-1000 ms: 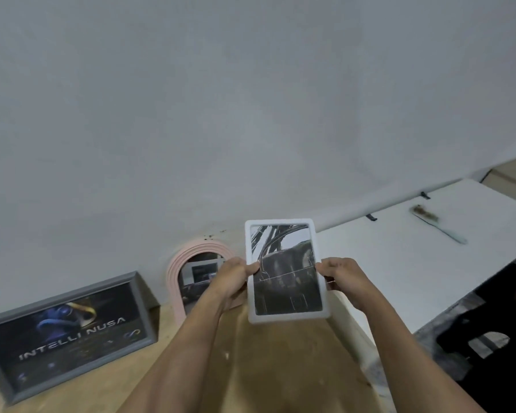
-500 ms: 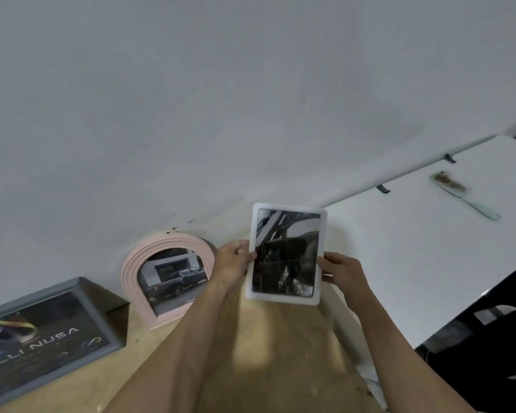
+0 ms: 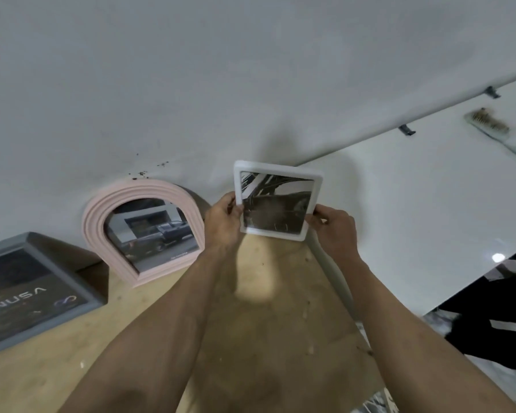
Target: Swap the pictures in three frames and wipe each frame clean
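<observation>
Nearest the camera, two bare forearms reach forward over the wooden table (image 3: 265, 338), converging on the white frame (image 3: 277, 201), which serves here as the reference for everything else. The left hand (image 3: 224, 225) pinches the frame's left edge, thumb on the front face and fingers behind. The right hand (image 3: 334, 231) grips its lower right edge the same way, thumb forward. Both hands are closed on the frame, which is tilted back, its lower edge at or just above the tabletop near the wall (image 3: 251, 84); whether it touches the wood cannot be told. It holds a dark, blurred black-and-white picture.

Left of the white frame and slightly farther back, the pink arched frame (image 3: 143, 231) leans against the wall with a photo of a dark truck. Farther left again, the grey frame (image 3: 36, 293) stands with a dark poster. To the right of the white frame lies a white counter (image 3: 429, 204), with a brush (image 3: 489, 123) far off at its back.

The risks seem to lie in the grip and the placing. Both thumbs press on the glazing, so they could leave smears on a face meant to be wiped. If the frame is let go too upright, it could tip forward onto the table; too shallow, and its foot could slide on the wood.
</observation>
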Motion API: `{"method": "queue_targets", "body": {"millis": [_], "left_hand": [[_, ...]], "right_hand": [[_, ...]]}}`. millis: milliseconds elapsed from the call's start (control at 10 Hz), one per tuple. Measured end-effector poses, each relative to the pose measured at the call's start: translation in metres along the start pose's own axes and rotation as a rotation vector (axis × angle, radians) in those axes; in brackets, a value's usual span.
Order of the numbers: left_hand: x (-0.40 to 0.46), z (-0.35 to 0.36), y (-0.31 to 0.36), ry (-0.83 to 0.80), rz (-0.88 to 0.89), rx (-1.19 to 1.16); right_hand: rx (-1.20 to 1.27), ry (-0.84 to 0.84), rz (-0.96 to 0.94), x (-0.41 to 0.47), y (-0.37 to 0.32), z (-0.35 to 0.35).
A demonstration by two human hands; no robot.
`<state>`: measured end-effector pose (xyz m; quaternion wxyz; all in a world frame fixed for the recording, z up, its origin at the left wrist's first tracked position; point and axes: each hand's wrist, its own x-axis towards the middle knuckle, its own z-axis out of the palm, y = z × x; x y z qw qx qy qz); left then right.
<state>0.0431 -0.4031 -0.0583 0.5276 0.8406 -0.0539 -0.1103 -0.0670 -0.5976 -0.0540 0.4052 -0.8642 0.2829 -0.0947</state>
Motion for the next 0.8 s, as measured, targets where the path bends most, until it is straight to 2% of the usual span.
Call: {"method": "queue_targets", "body": {"millis": [100, 400, 500, 600, 700, 800], "left_hand": [[-0.01, -0.005, -0.006, -0.017, 0.004, 0.043], [-0.036, -0.015, -0.02, -0.034, -0.069, 0.04], [-0.037, -0.017, -0.016, -0.027, -0.089, 0.012], [-0.046, -0.019, -0.008, 0.009, -0.053, 0.028], [-0.062, -0.027, 0.004, 0.043, -0.002, 0.029], [-0.08, -0.038, 0.013, 0.024, 0.046, 0.017]], "right_hand": [[-0.093, -0.092, -0.007, -0.005, 0.002, -0.003], [-0.153, -0.318, 0.057, -0.015, -0.011, -0.016], [-0.132, -0.281, 0.091, -0.022, -0.016, -0.014], [-0.056, -0.173, 0.162, -0.036, -0.021, -0.005], [-0.033, 0.04, 0.234, -0.064, -0.044, -0.004], [-0.069, 0.172, 0.186, -0.093, -0.068, 0.009]]}}
